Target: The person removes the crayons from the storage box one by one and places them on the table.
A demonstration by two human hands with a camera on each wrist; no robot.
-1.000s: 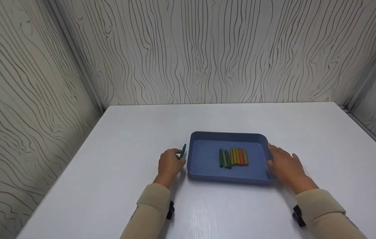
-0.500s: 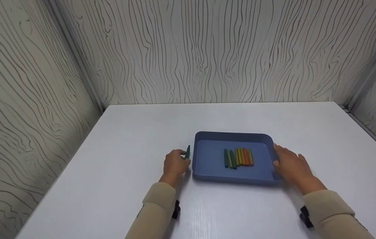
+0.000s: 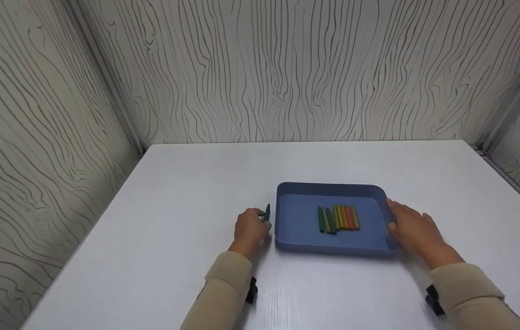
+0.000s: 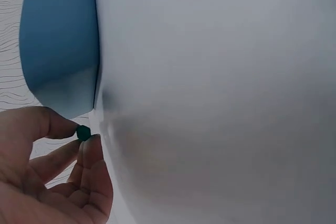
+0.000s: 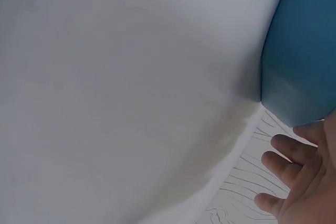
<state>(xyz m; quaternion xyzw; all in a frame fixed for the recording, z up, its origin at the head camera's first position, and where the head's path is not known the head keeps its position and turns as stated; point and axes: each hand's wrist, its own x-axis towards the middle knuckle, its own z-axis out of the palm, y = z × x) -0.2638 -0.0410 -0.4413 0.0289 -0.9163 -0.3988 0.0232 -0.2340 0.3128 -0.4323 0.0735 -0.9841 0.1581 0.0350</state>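
My left hand (image 3: 249,229) pinches a dark green crayon (image 3: 267,212) between thumb and fingertips, just outside the left wall of a shallow blue tray (image 3: 297,220). In the left wrist view, the end of that green crayon (image 4: 83,132) pokes toward the camera below the tray's corner. At the tray's right side, my right hand (image 3: 418,233) holds the wall, its thumb over the rim. The right wrist view shows its other fingers (image 5: 289,150) loosely bent outside the tray. Several crayons (image 3: 340,217), green, yellow and orange-red, lie side by side inside the tray.
The tray stands on a white table (image 3: 173,206), right of its middle. Pale wood-grain panels (image 3: 260,68) rise behind the table and on both sides. Black wrist cameras (image 3: 251,289) sit at the sleeve cuffs.
The tray with its crayons has slid to the right across the table. Both hands have moved right with it, the left still pinching the green crayon.
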